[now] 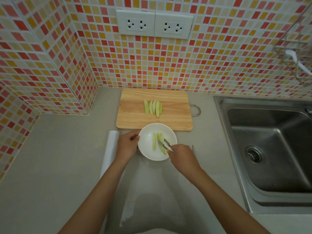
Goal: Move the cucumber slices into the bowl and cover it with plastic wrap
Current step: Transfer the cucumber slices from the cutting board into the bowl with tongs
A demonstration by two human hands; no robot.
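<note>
A white bowl (150, 130) sits on the counter just in front of a wooden cutting board (135, 119). Three pale green cucumber slices (154, 143) lie inside the bowl. Several more cucumber slices (153, 108) lie side by side on the board. My left hand (126, 143) grips the bowl's left rim. My right hand (183, 156) holds metal tongs (166, 144), whose open tips hang over the slices in the bowl. A roll of plastic wrap (110, 150) lies left of the bowl, with a clear sheet (152, 191) pulled out across the counter beneath my arms.
A steel sink (270, 149) fills the right side. The board's metal handle (196, 110) sticks out to the right. Tiled walls with power sockets (154, 24) close off the back and left. A wire rack (297, 53) hangs at upper right.
</note>
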